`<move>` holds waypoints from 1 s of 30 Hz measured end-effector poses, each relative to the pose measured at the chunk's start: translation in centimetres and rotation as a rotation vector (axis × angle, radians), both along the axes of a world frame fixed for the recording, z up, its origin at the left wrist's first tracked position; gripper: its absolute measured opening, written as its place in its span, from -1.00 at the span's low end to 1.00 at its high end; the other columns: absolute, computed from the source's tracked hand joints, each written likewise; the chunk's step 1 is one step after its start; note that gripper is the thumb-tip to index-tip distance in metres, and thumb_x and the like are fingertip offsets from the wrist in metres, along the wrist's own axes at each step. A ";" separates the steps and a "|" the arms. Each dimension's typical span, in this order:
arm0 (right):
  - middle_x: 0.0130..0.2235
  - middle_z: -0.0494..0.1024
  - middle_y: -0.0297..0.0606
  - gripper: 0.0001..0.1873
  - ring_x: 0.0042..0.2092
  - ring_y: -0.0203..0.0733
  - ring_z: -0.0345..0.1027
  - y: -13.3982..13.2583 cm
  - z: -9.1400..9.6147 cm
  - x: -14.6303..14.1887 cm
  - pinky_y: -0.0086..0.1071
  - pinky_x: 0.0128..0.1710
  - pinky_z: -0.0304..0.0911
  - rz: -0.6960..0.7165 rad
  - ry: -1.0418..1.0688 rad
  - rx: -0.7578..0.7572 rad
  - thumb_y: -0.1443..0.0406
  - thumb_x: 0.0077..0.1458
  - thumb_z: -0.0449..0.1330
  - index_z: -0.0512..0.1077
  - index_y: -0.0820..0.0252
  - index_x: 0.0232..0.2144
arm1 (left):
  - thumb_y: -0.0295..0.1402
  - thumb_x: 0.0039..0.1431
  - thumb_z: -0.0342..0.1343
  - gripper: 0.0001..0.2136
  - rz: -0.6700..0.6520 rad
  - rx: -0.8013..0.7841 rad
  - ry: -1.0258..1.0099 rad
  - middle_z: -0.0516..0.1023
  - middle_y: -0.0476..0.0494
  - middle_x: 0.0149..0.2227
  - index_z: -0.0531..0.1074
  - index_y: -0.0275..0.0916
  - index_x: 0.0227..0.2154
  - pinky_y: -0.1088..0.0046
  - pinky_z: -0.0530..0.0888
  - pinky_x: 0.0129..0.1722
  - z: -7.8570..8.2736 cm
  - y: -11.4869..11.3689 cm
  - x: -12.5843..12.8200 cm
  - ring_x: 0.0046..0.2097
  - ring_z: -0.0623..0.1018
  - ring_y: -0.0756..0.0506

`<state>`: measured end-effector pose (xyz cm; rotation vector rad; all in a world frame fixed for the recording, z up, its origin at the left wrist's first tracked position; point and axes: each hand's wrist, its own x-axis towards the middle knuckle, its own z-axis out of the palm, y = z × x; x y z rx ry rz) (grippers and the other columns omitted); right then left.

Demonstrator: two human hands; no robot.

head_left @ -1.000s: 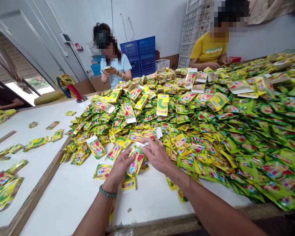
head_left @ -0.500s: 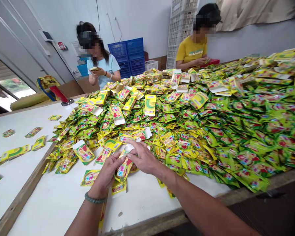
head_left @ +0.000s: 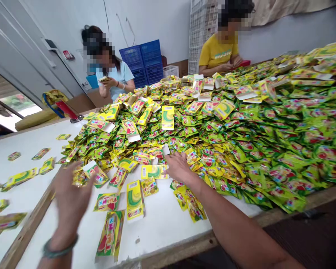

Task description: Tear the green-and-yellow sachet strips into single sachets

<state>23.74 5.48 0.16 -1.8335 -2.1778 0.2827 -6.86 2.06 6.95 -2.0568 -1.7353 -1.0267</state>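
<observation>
Yellow-green foil sachet [head_left: 154, 172] lying crosswise, long axis running left to right, open empty right hand [head_left: 179, 168] just beside its end, blurred left hand [head_left: 71, 198] spread open holding nothing, heap of sachets [head_left: 212, 123] behind.

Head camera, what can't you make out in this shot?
Left hand: motion blur in the head view hides whether it holds anything.
Right hand: its back hides whatever lies under the palm.
Packets: most print in the heap is too small to read.
Table: the heap hides the surface beneath it.
Co-worker in the yellow shirt: anything in the hands is too small to make out.
</observation>
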 end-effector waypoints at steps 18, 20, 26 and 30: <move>-0.19 0.45 -0.18 -0.53 -0.11 -0.11 0.28 0.9 -2.2 0.0 -0.37 -0.18 0.07 0.255 0.157 -0.018 0.33 -0.04 0.25 0.35 0.15 -0.03 | -0.31 -0.08 0.18 -0.48 -0.357 -0.423 0.194 0.33 -0.23 -0.14 0.31 -0.22 0.02 0.21 0.35 -0.11 -8.0 2.9 10.0 -0.10 0.35 -0.23; -0.19 0.44 -0.17 -0.61 -0.10 -0.11 0.26 0.9 -2.1 0.1 -0.38 -0.16 0.09 0.272 0.151 -0.008 0.34 -0.06 0.26 0.39 0.19 -0.11 | -0.33 -0.01 0.13 -0.67 -0.309 -0.418 0.124 0.32 -0.19 -0.20 0.36 -0.23 -0.13 0.27 0.38 -0.19 -7.7 2.7 9.3 -0.15 0.37 -0.20; -0.25 0.48 -0.19 -0.83 -0.16 -0.15 0.29 0.7 -2.2 -0.8 -0.39 -0.20 0.12 0.208 0.211 0.024 0.29 0.02 0.20 0.42 0.20 -0.28 | -0.53 -0.02 0.02 -0.81 -0.220 -0.314 0.119 0.38 -0.23 -0.13 0.32 -0.23 -0.30 0.28 0.34 -0.16 -6.7 2.1 8.3 -0.10 0.39 -0.19; -0.29 0.50 -0.23 -0.81 -0.24 -0.20 0.32 0.9 -2.3 -1.7 -0.42 -0.26 0.15 0.076 0.275 0.047 0.41 0.08 0.04 0.40 0.20 -0.25 | -0.30 0.00 0.10 -0.72 -0.243 -0.473 0.131 0.42 -0.26 -0.05 0.32 -0.23 -0.19 0.16 0.26 -0.08 -6.4 1.7 8.4 -0.01 0.37 -0.27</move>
